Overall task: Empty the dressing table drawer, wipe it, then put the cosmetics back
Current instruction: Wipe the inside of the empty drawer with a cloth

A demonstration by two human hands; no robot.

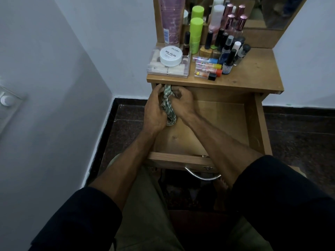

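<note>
Drawer: light-brown wooden pull-out drawer (pixel 226 120) is seen pulled open below the counter; curved metal handle (pixel 203 175) at its 6 o'clock edge; bare wood bottom shown, no items seen on the visible part.
Cloth: crumpled green-and-white patterned cloth (pixel 169 107) is held at the drawer's 10–11 o'clock corner, just under the counter edge; lower end hangs toward the drawer bottom, contact w/ wood can't be told.
Left hand: left hand (pixel 155 111) is curled round the cloth from the 9 o'clock side, fingers reaching up to the counter edge.
Right hand: right hand (pixel 183 102) is closed on the cloth from the 3 o'clock side, thumb & fingers bunched on the fabric.
Counter: brown wooden counter (pixel 253 73) carries the cosmetics, grouped toward 12 o'clock of the drawer.
Cosmetics: white round jar labelled "NAIL POLISH" (pixel 171 56) is set on a clear plastic box (pixel 168 68); tall pink tube (pixel 172 19) at the back; two lime-green cylinders (pixel 196 34) beside it; dark nail polish bottles (pixel 230 51) clustered at 1 o'clock; small coloured tubes (pixel 208 67) laid flat near the front edge.
Mirror: mirror (pixel 268 11) stands behind the bottles.
</note>
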